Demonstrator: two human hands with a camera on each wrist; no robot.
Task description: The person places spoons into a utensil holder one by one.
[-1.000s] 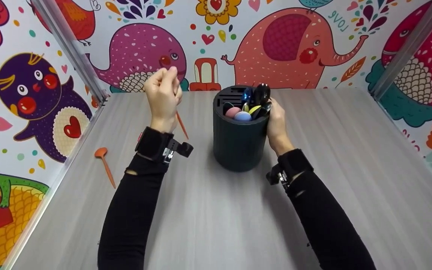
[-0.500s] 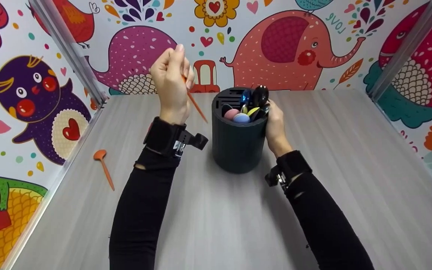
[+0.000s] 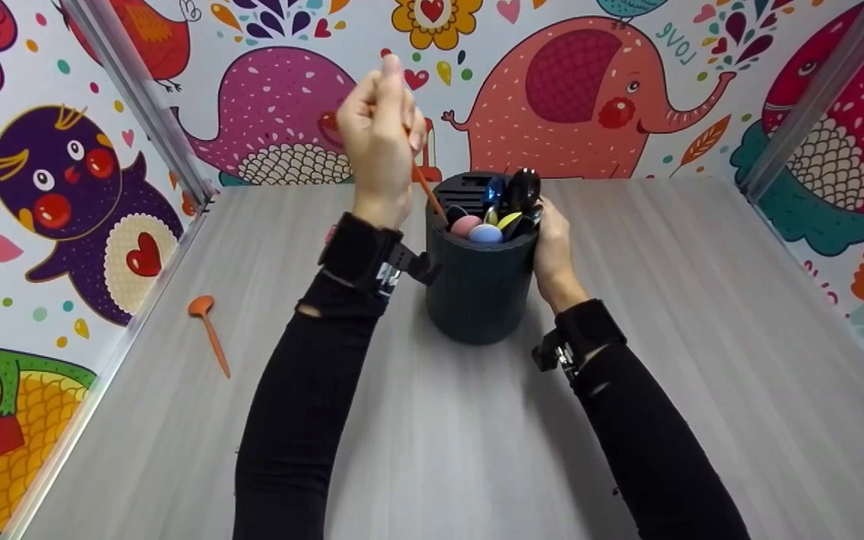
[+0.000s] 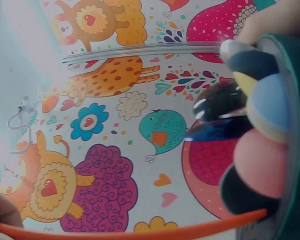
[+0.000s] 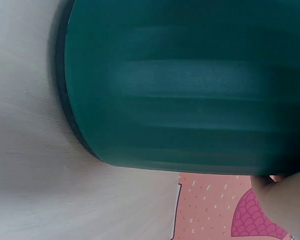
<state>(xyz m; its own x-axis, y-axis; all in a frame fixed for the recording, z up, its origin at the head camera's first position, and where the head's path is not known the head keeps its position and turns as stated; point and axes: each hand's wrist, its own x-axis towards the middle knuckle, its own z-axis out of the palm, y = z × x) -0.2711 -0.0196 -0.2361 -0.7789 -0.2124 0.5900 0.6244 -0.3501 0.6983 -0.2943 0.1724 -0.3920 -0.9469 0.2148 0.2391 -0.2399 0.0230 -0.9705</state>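
My left hand [image 3: 383, 139] is raised at the left of a dark green cylindrical utensil holder [image 3: 477, 292]. Its curled fingers grip a thin orange spoon [image 3: 427, 191]; only the handle shows, the head being hidden by the hand. In the left wrist view the handle [image 4: 215, 225] slants to the holder's top, its tip at the left of the opening, by a dark utensil head. My right hand [image 3: 554, 244] holds the holder's right side, fingers partly hidden behind it. Pink [image 3: 466, 225], blue [image 3: 486, 233], yellow and dark spoon heads stick out of the holder.
Another orange spoon [image 3: 209, 330] lies on the grey wood-grain table [image 3: 417, 435] at the left. The holder's back left top has a slotted insert [image 3: 462, 196]. Printed cartoon panels with metal corner posts [image 3: 143, 97] enclose the table.
My left hand has moved up and to the right with the orange spoon, bringing the handle's tip to the holder's opening. The right hand and the holder have stayed in place.
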